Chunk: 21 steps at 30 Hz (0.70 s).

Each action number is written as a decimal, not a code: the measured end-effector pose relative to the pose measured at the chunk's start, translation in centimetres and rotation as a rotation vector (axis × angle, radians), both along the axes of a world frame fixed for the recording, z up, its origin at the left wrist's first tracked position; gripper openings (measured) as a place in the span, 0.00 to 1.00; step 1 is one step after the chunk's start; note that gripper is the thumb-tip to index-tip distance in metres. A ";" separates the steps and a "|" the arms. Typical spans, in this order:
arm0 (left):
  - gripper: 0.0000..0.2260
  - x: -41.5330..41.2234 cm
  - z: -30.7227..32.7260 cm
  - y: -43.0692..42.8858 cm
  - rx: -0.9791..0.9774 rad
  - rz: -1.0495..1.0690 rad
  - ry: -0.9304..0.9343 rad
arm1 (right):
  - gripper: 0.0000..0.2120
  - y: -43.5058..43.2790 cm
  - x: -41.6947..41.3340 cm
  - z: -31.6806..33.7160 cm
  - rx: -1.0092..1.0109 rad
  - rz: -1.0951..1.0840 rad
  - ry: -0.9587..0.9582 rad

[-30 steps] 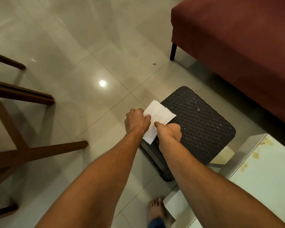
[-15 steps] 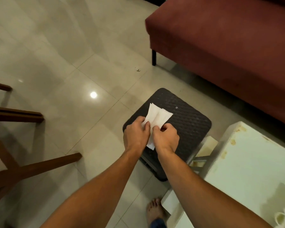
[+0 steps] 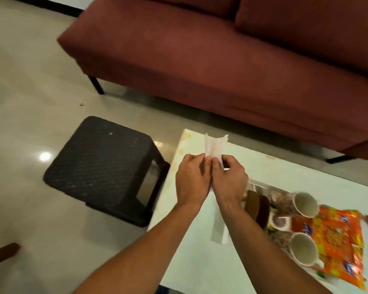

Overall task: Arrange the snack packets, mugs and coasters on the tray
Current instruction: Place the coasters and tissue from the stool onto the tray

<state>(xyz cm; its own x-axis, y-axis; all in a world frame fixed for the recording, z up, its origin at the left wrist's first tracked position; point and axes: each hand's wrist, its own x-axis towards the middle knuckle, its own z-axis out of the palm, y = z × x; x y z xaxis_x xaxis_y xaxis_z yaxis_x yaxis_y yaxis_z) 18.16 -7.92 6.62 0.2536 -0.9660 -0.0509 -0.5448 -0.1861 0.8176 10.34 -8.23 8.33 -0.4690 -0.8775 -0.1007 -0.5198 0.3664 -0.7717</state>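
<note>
My left hand (image 3: 191,179) and my right hand (image 3: 229,181) together pinch a folded white tissue (image 3: 215,146), held upright over the left end of the white table (image 3: 191,247). To the right on the table lies a patterned tray (image 3: 261,187). On it are two white mugs, one farther (image 3: 305,203) and one nearer (image 3: 303,252), orange snack packets (image 3: 336,236), two brown oval coasters (image 3: 257,206) and a small round coaster (image 3: 278,221). Motion blurs the tray's contents.
A black woven stool (image 3: 102,166) stands on the tiled floor left of the table. A maroon sofa (image 3: 221,60) runs along the far side. A wooden furniture leg (image 3: 2,251) shows at the lower left edge.
Both hands lifted the tissue off the black stool and carried it right, over the white table. The view swung right, so the tray with mugs and packets came into sight.
</note>
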 end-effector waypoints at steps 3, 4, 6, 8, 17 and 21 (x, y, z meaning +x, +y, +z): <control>0.15 -5.7 0.4 1.2 0.011 -0.096 -0.002 | 0.08 1.7 -6.0 0.3 -0.011 -0.032 0.007; 0.15 -7.3 0.5 1.7 0.009 -0.127 -0.008 | 0.08 2.3 -7.8 0.3 -0.008 -0.046 0.009; 0.15 -9.6 0.4 2.6 0.019 -0.179 -0.013 | 0.07 3.5 -10.7 0.1 0.009 -0.059 0.022; 0.14 -11.9 0.2 3.7 0.037 -0.224 -0.036 | 0.07 4.8 -13.4 -0.2 0.048 -0.062 0.025; 0.11 -16.7 -3.0 7.7 0.127 -0.263 -0.147 | 0.08 8.7 -18.7 -3.7 0.219 0.010 0.042; 0.09 -16.9 -4.5 8.1 0.167 -0.249 -0.146 | 0.08 8.8 -18.8 -5.3 0.268 0.046 0.029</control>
